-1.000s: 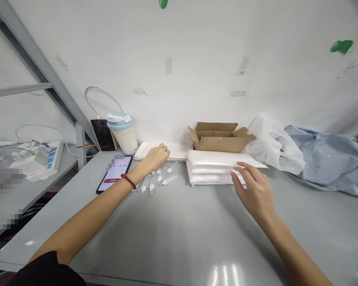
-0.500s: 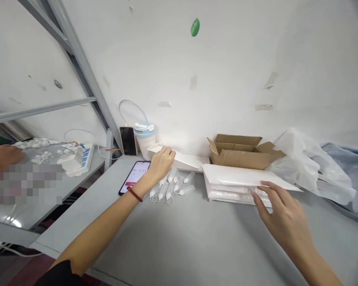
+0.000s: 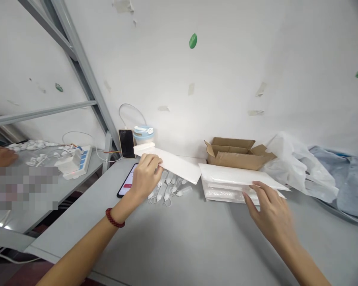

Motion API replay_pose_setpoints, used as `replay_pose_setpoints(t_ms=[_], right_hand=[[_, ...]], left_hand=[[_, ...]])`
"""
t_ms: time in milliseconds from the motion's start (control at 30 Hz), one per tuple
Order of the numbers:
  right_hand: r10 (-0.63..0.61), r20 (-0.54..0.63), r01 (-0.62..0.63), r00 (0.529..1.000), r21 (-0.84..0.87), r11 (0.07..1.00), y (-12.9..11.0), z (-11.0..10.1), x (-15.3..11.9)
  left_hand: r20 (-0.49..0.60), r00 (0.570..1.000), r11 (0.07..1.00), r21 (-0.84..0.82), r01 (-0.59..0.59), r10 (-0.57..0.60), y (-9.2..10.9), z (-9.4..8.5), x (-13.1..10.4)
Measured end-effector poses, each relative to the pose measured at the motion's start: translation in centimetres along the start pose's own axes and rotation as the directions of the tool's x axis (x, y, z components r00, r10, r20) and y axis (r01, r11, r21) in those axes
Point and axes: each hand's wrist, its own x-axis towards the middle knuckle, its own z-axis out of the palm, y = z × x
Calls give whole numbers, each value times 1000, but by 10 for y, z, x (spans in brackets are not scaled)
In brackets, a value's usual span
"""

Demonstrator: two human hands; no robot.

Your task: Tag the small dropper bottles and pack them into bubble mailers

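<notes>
My left hand (image 3: 147, 174) is closed on the edge of a flat white envelope (image 3: 176, 162), whose flap end points to the left and which is tilted above several small white bottles (image 3: 167, 190). To the right, a stack of white padded envelopes (image 3: 226, 178) lies on the grey table. At the stack's right front edge is my right hand (image 3: 271, 210), thumb and fingers apart, its fingertips at the top envelope.
An open cardboard box (image 3: 235, 159) stands behind the stack. Plastic bags (image 3: 301, 167) and grey-blue cloth (image 3: 352, 190) lie right. Two phones, one upright (image 3: 127, 143) and one flat (image 3: 127, 184), and a blue-lidded cup (image 3: 143, 134) are left. Another person's hand (image 3: 1, 157) rests beyond the frame post.
My left hand has moved left and toward me, bringing the white envelope forward over the bottles. My right hand stays by the stack. The view has shifted slightly.
</notes>
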Motion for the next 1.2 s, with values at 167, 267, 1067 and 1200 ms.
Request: replay_pose_setpoints(t_ms=[167, 267, 1067, 1200], right_hand=[[38, -15, -37, 999, 57, 998, -4, -2, 4], [61, -80, -46, 995, 176, 983, -19, -11, 9], [-254, 608, -86, 752, 473, 877, -82, -25, -20], [-298, 537, -7, 789, 493, 870, -80, -25, -16]], left_hand=[[-33, 997, 996, -40, -76, 74, 7, -25, -24], [-16, 989, 987, -60, -149, 149, 14, -41, -47], [606, 791, 896, -303, 325, -82, 45, 19, -42], [797, 583, 657, -358, 664, -155, 39, 14, -44]])
